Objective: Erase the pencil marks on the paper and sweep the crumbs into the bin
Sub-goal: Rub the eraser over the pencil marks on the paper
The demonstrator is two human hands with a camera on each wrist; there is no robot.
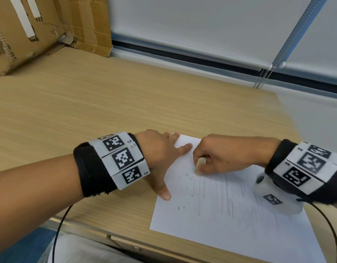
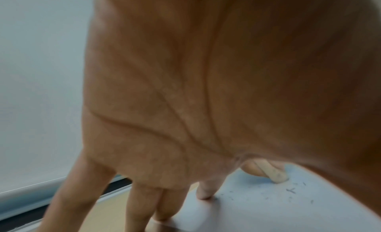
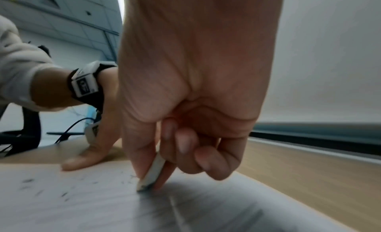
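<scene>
A white sheet of paper lies on the wooden desk, covered with faint grey pencil strokes. Dark eraser crumbs are scattered over its left half. My right hand pinches a small white eraser between thumb and fingers, its tip pressed on the paper near the top; the right wrist view shows the eraser touching the sheet. My left hand lies flat with spread fingers on the paper's left edge, holding it down. No bin is in view.
The wooden desk stretches left and back. A cardboard box stands at the far left corner. A window sill with a roller blind and its bead chain runs along the back. A black cable hangs off the front edge.
</scene>
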